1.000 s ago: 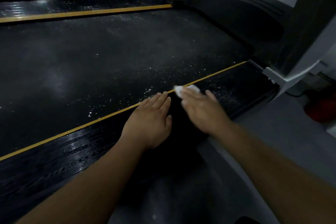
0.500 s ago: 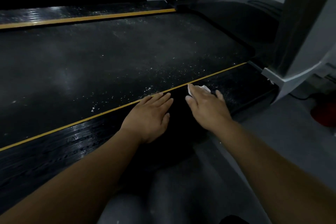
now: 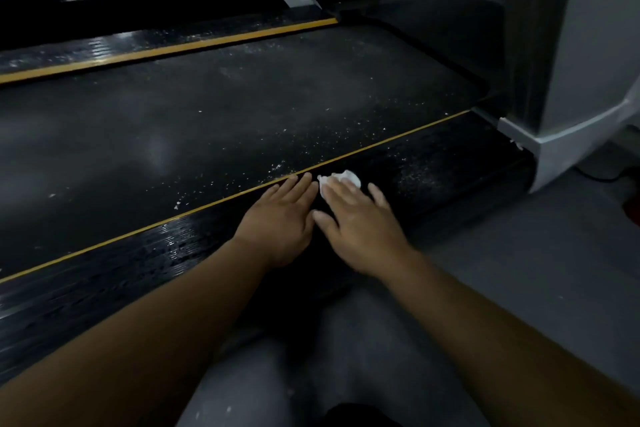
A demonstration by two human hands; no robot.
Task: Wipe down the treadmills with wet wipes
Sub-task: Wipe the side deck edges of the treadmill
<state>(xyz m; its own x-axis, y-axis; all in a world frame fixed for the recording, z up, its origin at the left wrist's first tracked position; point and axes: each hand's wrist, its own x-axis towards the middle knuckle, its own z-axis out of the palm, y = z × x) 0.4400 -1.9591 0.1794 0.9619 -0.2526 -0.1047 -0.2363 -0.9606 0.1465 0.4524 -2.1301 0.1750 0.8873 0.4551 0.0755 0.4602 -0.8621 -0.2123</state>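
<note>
Two hands (image 3: 280,222) (image 3: 362,224), one wipe (image 3: 343,178), treadmill rail (image 3: 450,163)

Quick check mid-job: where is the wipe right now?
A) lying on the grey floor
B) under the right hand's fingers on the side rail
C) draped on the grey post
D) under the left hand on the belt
B: the wipe pokes out from under the fingers of the right hand on the black side rail; the left hand lies flat beside it, bare.

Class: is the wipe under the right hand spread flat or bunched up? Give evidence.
Bunched up: the wet wipe shows as a crumpled white lump beneath the right hand.
</note>
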